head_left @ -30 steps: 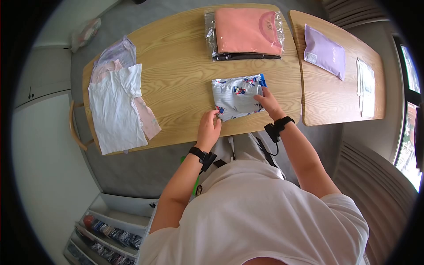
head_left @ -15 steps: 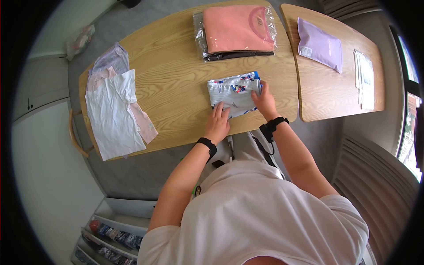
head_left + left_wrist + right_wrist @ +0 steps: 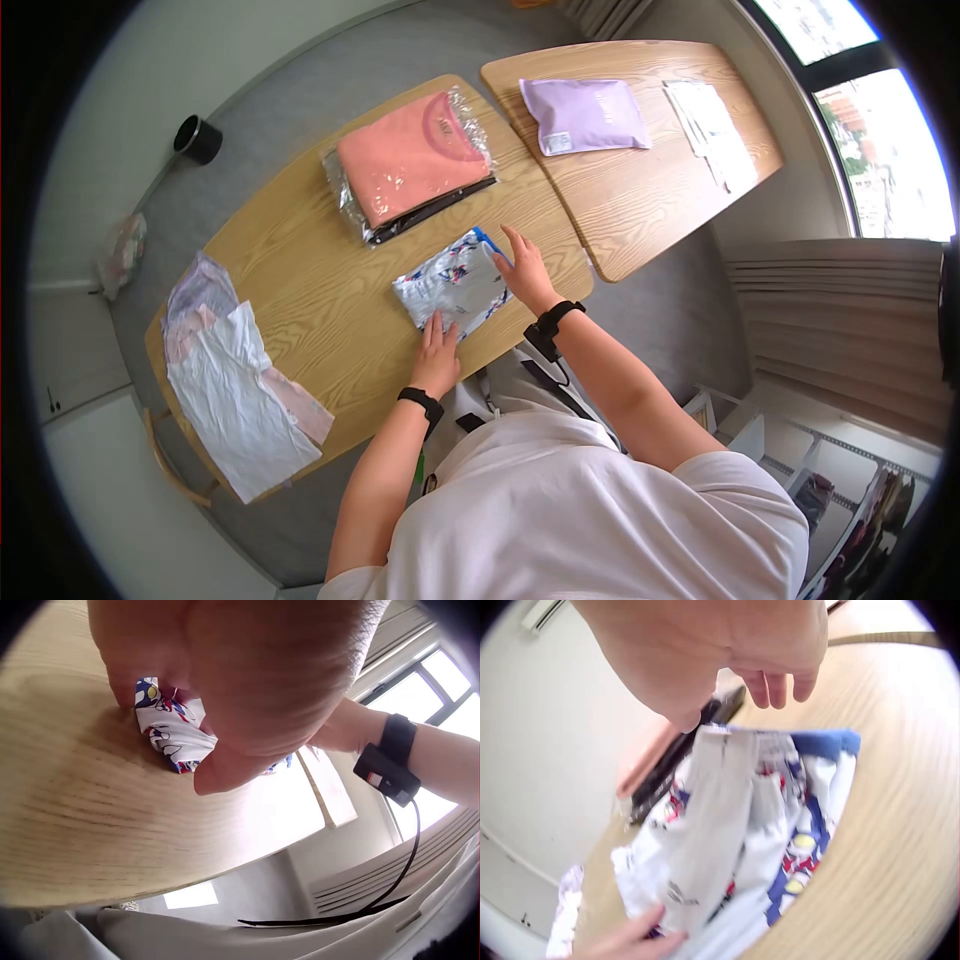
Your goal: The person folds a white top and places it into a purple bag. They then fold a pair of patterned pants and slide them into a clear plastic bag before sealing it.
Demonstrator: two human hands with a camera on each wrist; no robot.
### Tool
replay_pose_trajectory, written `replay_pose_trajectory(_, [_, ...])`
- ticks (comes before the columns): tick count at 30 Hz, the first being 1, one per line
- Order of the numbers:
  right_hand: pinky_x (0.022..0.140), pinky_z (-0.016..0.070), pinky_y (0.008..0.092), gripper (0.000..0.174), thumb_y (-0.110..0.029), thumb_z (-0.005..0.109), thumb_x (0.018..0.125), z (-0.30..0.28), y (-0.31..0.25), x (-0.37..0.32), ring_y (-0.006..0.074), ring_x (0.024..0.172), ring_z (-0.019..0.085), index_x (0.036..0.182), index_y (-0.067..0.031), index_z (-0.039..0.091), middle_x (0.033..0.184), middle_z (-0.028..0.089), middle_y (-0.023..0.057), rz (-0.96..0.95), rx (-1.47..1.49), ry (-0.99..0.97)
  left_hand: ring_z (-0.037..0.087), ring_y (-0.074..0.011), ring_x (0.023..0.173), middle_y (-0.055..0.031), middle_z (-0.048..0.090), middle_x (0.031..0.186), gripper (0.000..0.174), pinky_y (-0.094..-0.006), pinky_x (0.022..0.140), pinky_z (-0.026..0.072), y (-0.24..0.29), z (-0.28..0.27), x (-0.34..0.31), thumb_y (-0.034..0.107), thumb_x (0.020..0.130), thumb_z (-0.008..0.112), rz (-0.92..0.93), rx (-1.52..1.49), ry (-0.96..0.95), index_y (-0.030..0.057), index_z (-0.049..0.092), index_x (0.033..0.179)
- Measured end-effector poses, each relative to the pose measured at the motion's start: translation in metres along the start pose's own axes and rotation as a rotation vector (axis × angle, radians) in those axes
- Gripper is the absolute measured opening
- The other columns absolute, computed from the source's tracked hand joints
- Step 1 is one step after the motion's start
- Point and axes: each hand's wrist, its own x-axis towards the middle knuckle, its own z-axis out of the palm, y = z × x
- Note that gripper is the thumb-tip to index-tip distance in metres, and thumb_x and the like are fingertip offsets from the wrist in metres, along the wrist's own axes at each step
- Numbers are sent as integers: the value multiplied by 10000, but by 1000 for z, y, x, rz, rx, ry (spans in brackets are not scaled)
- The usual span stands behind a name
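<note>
My left hand [image 3: 437, 362] lay straight-fingered on the folded white cloth garment with blue-and-red print [image 3: 452, 287], there on the pale wood-grained tabletop [image 3: 300, 300]; my right hand [image 3: 528, 275], fingers loose and grasping nothing, hovered just off its blue edge! Beyond sat the salmon-pink folded top in clear plastic [image 3: 400, 160].

Furnished room, wooden tables [image 3: 290, 270], curtain [image 3: 850, 335], window [image 3: 895, 145]
</note>
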Motion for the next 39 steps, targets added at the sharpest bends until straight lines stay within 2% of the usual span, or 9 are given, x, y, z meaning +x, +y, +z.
replay_pose_trajectory(4, [940,416,411,397,-195,617,821,-84,31,-3,376,1102,501,1183,-53,537,1159,546,210,133,22,2,165,-386,1368,-257,170,1467,617,-417,1101,243,-6,8,6,19,738,551,69,75,-46,9,397,1335])
replay_pose_trajectory(9, [843,473,347,307,-159,571,813,-185,126,-8,277,951,616,1067,6,614,997,649,188,332,158,303,179,-407,1354,-274,181,1454,616,-422,1102,234,4,4,19,39,726,596,-10,127,-78,4,414,1314])
replay_pose_trajectory(14, [763,457,262,298,-112,565,822,-273,231,7,153,860,576,1089,16,599,961,635,94,556,319,465,249,-441,1302,-280,231,1424,529,-461,1083,242,-3,23,24,2,703,624,-64,-20,111,-4,470,1210])
replay_pose_trajectory(22, [704,470,259,283,-86,603,782,-366,420,84,145,805,592,1050,3,617,907,646,83,680,663,758,310,-408,1270,-251,269,1391,493,-454,1049,275,76,28,5,-66,721,564,-479,-1,364,-10,449,1198])
replay_pose_trajectory(25, [817,483,369,301,-115,615,777,-388,449,110,260,929,625,1062,-21,618,988,653,138,738,21,712,317,-400,1272,-250,256,1400,463,-433,1043,294,117,23,-4,-58,735,563,-580,-37,278,-14,456,1183])
replay_pose_trajectory(31, [972,388,402,414,-165,651,750,-405,482,163,308,1083,554,1138,-34,585,1123,609,152,424,-646,662,305,-416,1285,-269,266,1399,394,-435,1051,289,153,17,-16,-9,754,587,-676,34,180,-21,486,1135])
replay_pose_trajectory(33, [944,389,410,279,-141,591,755,-400,487,174,246,1056,573,1021,-68,628,1061,642,101,407,-724,687,306,-425,1281,-277,283,1387,404,-441,1056,279,158,17,-16,12,747,606,-726,56,158,-18,491,1133])
replay_pose_trajectory(35, [869,416,389,169,-142,543,776,-407,475,176,230,1012,585,906,-81,633,979,664,76,568,-773,358,315,-424,1274,-280,308,1368,384,-439,1054,282,165,14,-14,18,747,612,-780,42,135,-12,511,1115])
replay_pose_trajectory(39, [781,435,349,129,-135,516,788,-406,483,176,224,800,643,747,-89,629,813,679,87,519,-770,354,326,-406,1273,-275,362,1333,344,-431,1053,284,170,13,-1,34,755,618,-751,15,110,-12,533,1086])
